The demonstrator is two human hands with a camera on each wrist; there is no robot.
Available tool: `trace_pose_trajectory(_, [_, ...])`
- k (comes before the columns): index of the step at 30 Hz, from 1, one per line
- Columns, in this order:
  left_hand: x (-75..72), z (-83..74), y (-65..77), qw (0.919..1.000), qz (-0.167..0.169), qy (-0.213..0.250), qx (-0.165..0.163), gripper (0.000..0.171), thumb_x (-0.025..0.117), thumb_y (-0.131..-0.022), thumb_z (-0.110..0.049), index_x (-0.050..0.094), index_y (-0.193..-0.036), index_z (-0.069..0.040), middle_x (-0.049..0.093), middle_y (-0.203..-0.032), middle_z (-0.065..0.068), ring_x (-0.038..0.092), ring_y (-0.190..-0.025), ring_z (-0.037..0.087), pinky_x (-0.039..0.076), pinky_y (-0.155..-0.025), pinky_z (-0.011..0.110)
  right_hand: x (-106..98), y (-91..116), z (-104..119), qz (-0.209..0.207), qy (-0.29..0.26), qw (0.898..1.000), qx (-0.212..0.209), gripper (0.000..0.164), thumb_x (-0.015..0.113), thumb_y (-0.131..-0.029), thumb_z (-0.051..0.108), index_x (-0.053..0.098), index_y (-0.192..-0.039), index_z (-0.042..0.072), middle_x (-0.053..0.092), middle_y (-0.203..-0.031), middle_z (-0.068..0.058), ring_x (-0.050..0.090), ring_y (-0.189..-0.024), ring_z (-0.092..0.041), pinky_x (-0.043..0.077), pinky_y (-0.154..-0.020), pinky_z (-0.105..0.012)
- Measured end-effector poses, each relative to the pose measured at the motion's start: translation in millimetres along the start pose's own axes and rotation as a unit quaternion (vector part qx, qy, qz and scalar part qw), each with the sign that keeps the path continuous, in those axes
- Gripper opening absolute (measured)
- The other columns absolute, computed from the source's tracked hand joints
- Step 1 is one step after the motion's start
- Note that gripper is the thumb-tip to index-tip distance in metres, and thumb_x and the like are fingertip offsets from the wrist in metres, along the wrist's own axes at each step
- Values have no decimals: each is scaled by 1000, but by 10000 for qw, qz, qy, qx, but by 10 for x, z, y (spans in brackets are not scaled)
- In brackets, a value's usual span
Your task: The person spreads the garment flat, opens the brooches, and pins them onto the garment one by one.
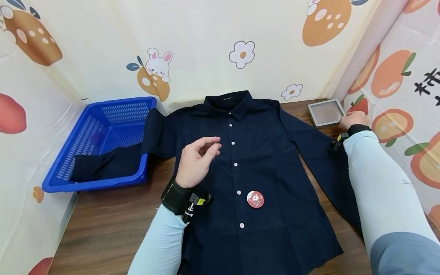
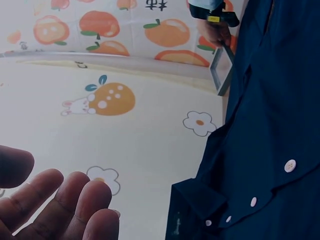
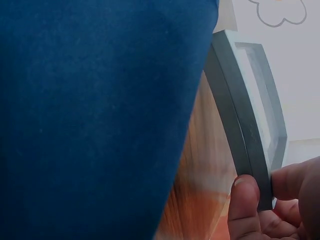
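A dark navy button-up shirt (image 1: 275,160) lies spread out, collar at the far side. On its front, right of the button row, sits a round red-and-white badge (image 1: 255,199). My left hand (image 1: 197,158) hovers over the shirt with relaxed, bent fingers; the left wrist view shows a gap between the thumb (image 2: 15,167) and the fingers and nothing held. At the far right, my right hand (image 1: 354,119) pinches the near right corner of a shallow grey square box (image 3: 240,110) with a see-through panel. The badge's fastening cannot be seen.
A blue plastic basket (image 1: 99,186) stands at the left, with one shirt sleeve (image 1: 108,164) draped into it. The wooden table (image 1: 113,221) meets a cream patterned curtain (image 1: 199,57) behind and a fruit-print one (image 1: 388,91) at the right.
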State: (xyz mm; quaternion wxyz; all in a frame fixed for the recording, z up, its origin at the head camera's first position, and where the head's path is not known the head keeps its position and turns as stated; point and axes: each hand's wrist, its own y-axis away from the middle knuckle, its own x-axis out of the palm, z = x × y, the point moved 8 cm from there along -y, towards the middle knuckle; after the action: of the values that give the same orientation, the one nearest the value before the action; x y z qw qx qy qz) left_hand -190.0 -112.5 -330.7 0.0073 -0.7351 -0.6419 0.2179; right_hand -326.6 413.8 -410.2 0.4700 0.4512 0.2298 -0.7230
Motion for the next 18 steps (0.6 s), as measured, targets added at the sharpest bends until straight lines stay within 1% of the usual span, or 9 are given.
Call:
trace_pose_trajectory(3, [7, 25, -5, 10000, 21, -28, 9, 23, 60, -96, -14, 68, -116, -6, 71, -102, 8, 66, -85, 18, 52, -74, 34, 34, -44, -21, 60, 55, 10000, 32, 33, 48, -84, 13, 58, -107, -7, 55, -107, -30, 48, -98, -44, 40, -61, -34])
trace_pose_trajectory(6, [13, 36, -2, 10000, 40, -38, -5, 23, 60, -96, -15, 68, -116, -7, 71, -101, 8, 65, -85, 16, 52, -74, 38, 87, -84, -37, 165, 244, 9996, 1, 43, 41, -85, 14, 54, -120, -8, 51, -123, -32, 48, -106, -45, 40, -64, -33])
trace_pose_trajectory(7, [15, 39, -1, 10000, 41, -39, -12, 22, 60, -96, -16, 68, -116, -7, 71, -101, 8, 65, -84, 16, 52, -74, 39, 103, -97, -45, 190, 277, 9994, 3, 44, 42, -85, 14, 53, -122, -8, 50, -125, -32, 48, -107, -46, 40, -64, -33])
trace_pose_trajectory(9, [20, 45, 0, 10000, 42, -36, -19, 23, 60, -96, -15, 68, -116, -7, 71, -100, 9, 65, -84, 17, 52, -74, 40, 138, -123, -72, 252, 237, 9994, 63, 42, 45, -85, 13, 53, -121, -8, 50, -122, -33, 49, -103, -46, 42, -61, -33])
trace_pose_trajectory(11, [25, 51, -2, 10000, 39, -42, -34, 23, 60, -96, -15, 68, -116, -6, 71, -100, 10, 65, -85, 18, 52, -74, 40, 159, -154, -81, 260, 256, 9993, 7, 43, 45, -86, 13, 53, -123, -8, 55, -112, -33, 52, -95, -44, 41, -56, -30])
trace_pose_trajectory(13, [28, 49, -4, 10000, 39, -67, -59, 23, 60, -96, -13, 67, -116, -5, 71, -100, 10, 65, -85, 19, 52, -74, 38, 195, -196, -98, 366, 145, 9992, -11, 44, 44, -89, 16, 53, -123, -9, 64, -93, -27, 59, -82, -38, 42, -53, -29])
trace_pose_trajectory(15, [28, 33, -5, 9999, 39, -114, -94, 24, 60, -96, -11, 67, -117, -2, 70, -99, 11, 64, -85, 22, 52, -73, 38, 244, -236, -106, 573, 0, 9983, -62, 49, 41, -93, 22, 49, -126, -13, 67, -71, -14, 62, -65, -26, 44, -51, -28])
trace_pose_trajectory(16, [27, 17, -5, 9998, 43, -139, -115, 24, 59, -96, -9, 66, -117, -1, 70, -98, 13, 64, -85, 23, 52, -73, 37, 269, -254, -110, 680, -77, 9976, -81, 53, 40, -93, 25, 46, -128, -15, 65, -63, -7, 61, -58, -20, 44, -51, -27])
trace_pose_trajectory(18, [17, -68, 2, 9996, 56, -211, -157, 23, 59, -95, -6, 66, -116, 2, 70, -96, 14, 64, -85, 24, 51, -71, 37, 318, -279, -120, 899, -283, 9955, -50, 60, 42, -94, 30, 41, -129, -18, 61, -53, 5, 59, -49, -10, 47, -50, -26])
